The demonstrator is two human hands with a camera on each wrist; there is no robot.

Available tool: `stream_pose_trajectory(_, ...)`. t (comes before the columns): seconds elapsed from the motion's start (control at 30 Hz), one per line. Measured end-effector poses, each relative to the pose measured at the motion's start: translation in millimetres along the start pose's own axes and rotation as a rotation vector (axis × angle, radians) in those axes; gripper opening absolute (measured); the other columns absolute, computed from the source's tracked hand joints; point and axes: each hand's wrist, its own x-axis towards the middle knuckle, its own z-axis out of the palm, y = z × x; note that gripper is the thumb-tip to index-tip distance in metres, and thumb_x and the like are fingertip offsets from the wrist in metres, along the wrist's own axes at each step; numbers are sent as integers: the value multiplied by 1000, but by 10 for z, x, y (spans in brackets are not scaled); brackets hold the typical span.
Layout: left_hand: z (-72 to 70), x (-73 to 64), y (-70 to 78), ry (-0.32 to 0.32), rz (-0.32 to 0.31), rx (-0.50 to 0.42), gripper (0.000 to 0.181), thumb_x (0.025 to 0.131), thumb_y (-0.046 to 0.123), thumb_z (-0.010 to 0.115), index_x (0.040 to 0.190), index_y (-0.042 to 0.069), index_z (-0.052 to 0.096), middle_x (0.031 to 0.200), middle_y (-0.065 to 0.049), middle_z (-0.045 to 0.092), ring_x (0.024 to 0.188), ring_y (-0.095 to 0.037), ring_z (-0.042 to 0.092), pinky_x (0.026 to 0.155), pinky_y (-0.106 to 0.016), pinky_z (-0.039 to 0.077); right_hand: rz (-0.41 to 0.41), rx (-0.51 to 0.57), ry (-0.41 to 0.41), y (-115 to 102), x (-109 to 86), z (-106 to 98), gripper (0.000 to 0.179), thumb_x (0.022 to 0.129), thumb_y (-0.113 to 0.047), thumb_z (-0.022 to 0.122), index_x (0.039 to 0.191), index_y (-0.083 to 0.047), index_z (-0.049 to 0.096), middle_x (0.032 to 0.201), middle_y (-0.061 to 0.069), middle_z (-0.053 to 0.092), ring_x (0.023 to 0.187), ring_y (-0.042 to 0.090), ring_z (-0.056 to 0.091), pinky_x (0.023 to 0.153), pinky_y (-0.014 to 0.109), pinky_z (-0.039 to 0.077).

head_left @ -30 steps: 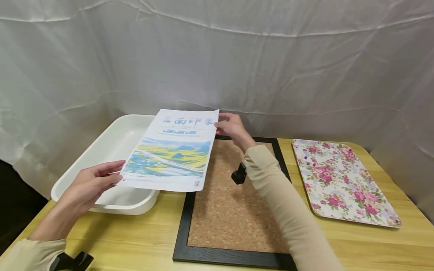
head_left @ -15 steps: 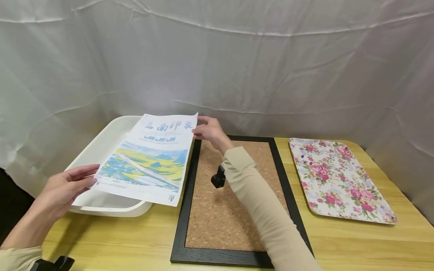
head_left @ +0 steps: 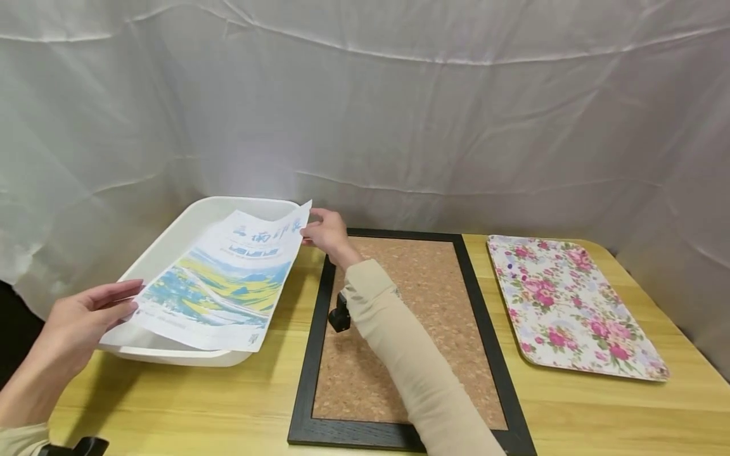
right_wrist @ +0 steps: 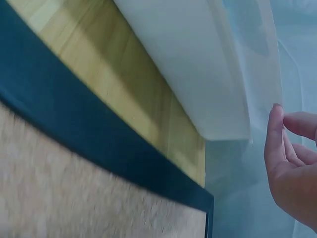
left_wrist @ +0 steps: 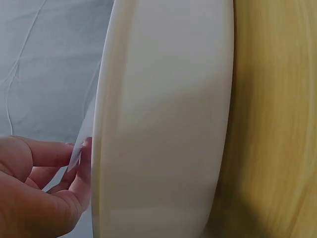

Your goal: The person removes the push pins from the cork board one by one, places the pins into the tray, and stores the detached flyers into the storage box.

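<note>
A printed paper poster (head_left: 219, 288) with a yellow and blue landscape slants over the white plastic tub (head_left: 165, 253) at the left. My left hand (head_left: 85, 316) pinches its near left corner between thumb and fingers, and the left wrist view shows that paper corner (left_wrist: 79, 148) just beside the tub's rim. With thumb and fingertips, my right hand (head_left: 327, 234) pinches the far right edge of the sheet. The poster sags slightly between the hands, and its far right corner curls up. In the right wrist view the paper edge (right_wrist: 270, 64) runs close above the tub's rim.
A cork board (head_left: 456, 354) in a black frame lies flat on the wooden table (head_left: 228, 405), under my right forearm. Further right lies a floral tray (head_left: 570, 304) with small purple pieces near its left edge. A grey curtain (head_left: 399, 114) hangs behind.
Both hands have carried the poster left and lower, from partly over the cork board to over the white tub. The sheet's far edge now bends more.
</note>
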Motion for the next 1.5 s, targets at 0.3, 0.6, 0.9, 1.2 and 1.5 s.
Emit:
stream_pose_trajectory(0.3, -153, 68, -233, 112, -44, 142, 36, 93, 5, 63, 102, 39, 71, 90, 31, 62, 81, 14, 56, 63, -11, 47, -25, -10, 33, -49, 23, 223, 54, 86, 13, 62, 138, 3, 50, 94, 16, 64, 71, 15, 60, 67, 28, 56)
stream_pose_trajectory(0.6, -494, 388, -773, 232, -1, 36, 44, 90, 5, 67, 131, 21, 64, 94, 26, 66, 86, 12, 59, 65, -12, 50, -99, -58, 109, -35, 92, 317, 50, 87, 12, 62, 135, 4, 53, 85, 10, 61, 75, 19, 63, 62, 22, 55)
stream_pose_trajectory(0.9, -544, 454, -909, 256, -8, 58, 41, 90, -3, 64, 125, 18, 68, 88, 26, 67, 81, 11, 60, 62, -12, 49, -97, -139, 89, 131, 95, 379, 50, 87, 9, 64, 135, 3, 54, 88, 14, 62, 66, 18, 63, 60, 21, 54)
stream_pose_trajectory(1.2, -238, 248, -423, 237, -56, 357, 41, 93, 0, 60, 134, 4, 59, 82, 37, 57, 74, 19, 50, 59, -10, 46, -137, -253, 67, 121, 95, 362, 47, 87, 8, 64, 133, 5, 55, 93, 16, 65, 75, 28, 69, 58, 19, 53)
stream_pose_trajectory(1.5, -97, 169, -176, 136, -116, 478, 53, 98, 26, 57, 144, 3, 45, 99, 30, 60, 128, -34, 43, 86, -16, 44, -256, -626, 34, -16, 58, 259, 40, 91, -7, 63, 131, -2, 60, 112, 14, 65, 99, 23, 60, 76, 26, 47)
